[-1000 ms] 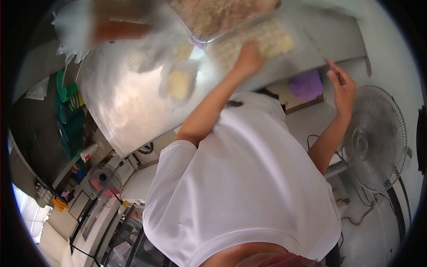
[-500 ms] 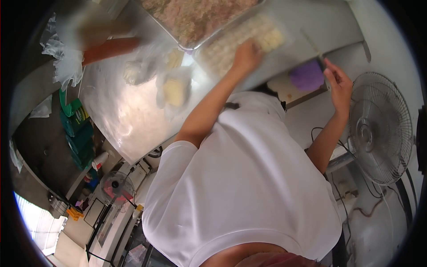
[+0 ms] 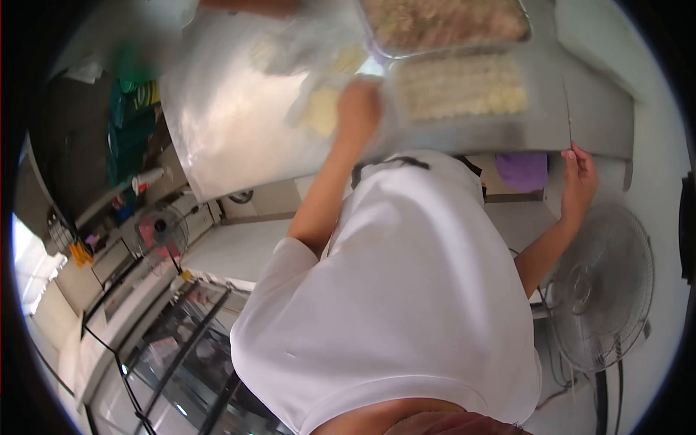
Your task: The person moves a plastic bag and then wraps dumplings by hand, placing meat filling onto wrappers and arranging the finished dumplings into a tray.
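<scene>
My left hand (image 3: pixel 359 112) is smeared by motion beside a pale yellow stack of what look like dough wrappers (image 3: pixel 319 110) on plastic; its fingers are too blurred to read. At the table's right edge, my right hand (image 3: pixel 580 174) pinches a thin, dark, stick-like tool (image 3: pixel 567 109), which points away from me. Between the hands lies a clear tray (image 3: pixel 533 94) holding rows of small pale pieces, probably dumplings. Behind it stands a tray of pinkish minced filling (image 3: pixel 449 25). More pale wrapper-like pieces (image 3: pixel 349 59) lie farther back on the table.
The shiny metal table (image 3: pixel 217 138) reaches my waist. A standing fan (image 3: pixel 587 290) is close to my right arm. Below the table edge hangs something purple (image 3: pixel 523 171). A blurred orange-brown shape (image 3: pixel 254 6) crosses the far edge. A smaller fan (image 3: pixel 161 228) stands at left.
My left hand has moved left, from over the tray of pale pieces to the wrapper stack. My right hand still holds the thin tool. The view has shifted, and the orange-brown shape now sits higher.
</scene>
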A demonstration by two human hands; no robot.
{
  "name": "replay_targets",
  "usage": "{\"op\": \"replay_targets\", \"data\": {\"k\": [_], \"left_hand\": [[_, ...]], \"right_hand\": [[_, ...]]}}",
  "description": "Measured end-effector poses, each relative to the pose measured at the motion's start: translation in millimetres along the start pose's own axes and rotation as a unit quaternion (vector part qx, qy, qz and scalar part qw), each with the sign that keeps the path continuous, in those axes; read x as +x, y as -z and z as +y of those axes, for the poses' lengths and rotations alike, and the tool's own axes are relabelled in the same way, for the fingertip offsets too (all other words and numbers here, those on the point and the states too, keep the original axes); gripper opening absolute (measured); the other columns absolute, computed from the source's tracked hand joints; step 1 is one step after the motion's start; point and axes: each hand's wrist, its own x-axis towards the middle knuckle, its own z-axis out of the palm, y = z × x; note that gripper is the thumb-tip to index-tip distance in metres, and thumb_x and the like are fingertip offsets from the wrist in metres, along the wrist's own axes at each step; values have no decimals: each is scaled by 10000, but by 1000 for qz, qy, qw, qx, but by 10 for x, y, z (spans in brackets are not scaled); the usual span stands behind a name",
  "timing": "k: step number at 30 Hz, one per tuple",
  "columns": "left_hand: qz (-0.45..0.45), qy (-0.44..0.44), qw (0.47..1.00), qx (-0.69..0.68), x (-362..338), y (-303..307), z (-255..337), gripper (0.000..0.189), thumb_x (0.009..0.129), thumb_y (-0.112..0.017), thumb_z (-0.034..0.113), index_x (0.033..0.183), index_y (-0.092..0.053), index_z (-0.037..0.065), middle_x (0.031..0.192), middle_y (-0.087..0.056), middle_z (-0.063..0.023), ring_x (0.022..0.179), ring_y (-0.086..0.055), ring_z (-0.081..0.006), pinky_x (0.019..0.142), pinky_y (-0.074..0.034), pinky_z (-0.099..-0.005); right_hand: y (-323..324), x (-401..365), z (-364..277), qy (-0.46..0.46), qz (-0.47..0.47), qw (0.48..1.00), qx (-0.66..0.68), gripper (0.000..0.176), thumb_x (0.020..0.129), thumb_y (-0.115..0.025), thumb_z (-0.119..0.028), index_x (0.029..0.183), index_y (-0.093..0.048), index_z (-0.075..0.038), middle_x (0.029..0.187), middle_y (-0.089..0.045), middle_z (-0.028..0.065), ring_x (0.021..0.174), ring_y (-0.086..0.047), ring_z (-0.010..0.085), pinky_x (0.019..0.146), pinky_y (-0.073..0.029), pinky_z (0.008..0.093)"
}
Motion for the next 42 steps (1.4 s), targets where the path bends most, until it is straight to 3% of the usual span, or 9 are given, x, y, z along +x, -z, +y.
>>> {"op": "replay_targets", "data": {"k": [5,18,20,22,23,27,30,33,42], "left_hand": [[-4,185,977,109,-432,450,-602,143,780,-692,77,900,-648,13,879,-636,-149,794,-635,-335,710,-507,-404],[46,220,971,-76,-726,245,-1255,105,846,-655,103,870,-647,2,930,-650,-111,843,-651,-224,730,-529,-371],[200,245,914,-253,-852,198,-1580,112,867,-587,121,912,-605,20,872,-609,-114,840,-588,-299,764,-476,-426],[264,335,651,-628,-666,612,-1316,139,917,-508,96,936,-613,7,940,-597,-85,879,-571,-227,822,-469,-365],[222,303,768,-518,-702,608,-1484,197,955,-453,117,991,-602,-7,973,-590,-71,878,-549,-175,811,-457,-320],[230,279,611,-705,-443,923,-1060,195,936,-547,94,1118,-536,26,1094,-640,-92,1019,-642,-192,899,-540,-323],[175,276,786,-525,-341,752,-1015,209,915,-590,61,1112,-528,30,1070,-639,-88,1001,-647,-195,895,-541,-332],[187,307,735,-574,-164,689,-589,205,895,-589,32,1094,-555,-5,963,-638,-69,895,-609,-157,767,-493,-270],[117,357,607,-700,-220,389,-460,534,849,-410,44,1366,-369,-83,1357,-493,-237,1262,-502,-342,1041,-437,-447]], "right_hand": [[-257,137,-226,44,-56,997,-10,240,947,-635,-155,1131,-646,-1,922,-649,12,770,-499,43,630,-356,187],[-952,233,-850,129,-220,967,-20,212,950,-614,-100,1114,-615,34,921,-637,21,881,-576,81,817,-454,228],[-1055,212,-914,142,-220,963,-60,196,954,-587,-83,1124,-612,11,903,-645,40,848,-598,118,790,-462,243],[-1057,282,-981,155,-212,959,-106,189,959,-559,-66,1133,-609,-11,885,-654,58,815,-619,155,764,-469,258],[-1041,355,-1038,209,-209,933,-204,189,951,-526,-51,1120,-610,-38,885,-661,86,801,-636,217,741,-485,296],[-995,762,-1185,388,-121,767,-497,243,888,-474,-15,1072,-615,-89,928,-671,150,819,-648,358,704,-516,408],[-1071,972,-1407,448,-118,688,-559,223,861,-478,-26,1015,-632,-71,944,-679,146,835,-663,350,707,-522,455],[-1223,1067,-1622,377,-177,604,-679,201,846,-487,-11,959,-649,-48,943,-675,161,840,-664,357,721,-536,454],[-1603,1243,-1696,404,-272,660,-572,152,803,-540,17,895,-661,15,912,-659,218,886,-652,383,778,-533,466]]}}
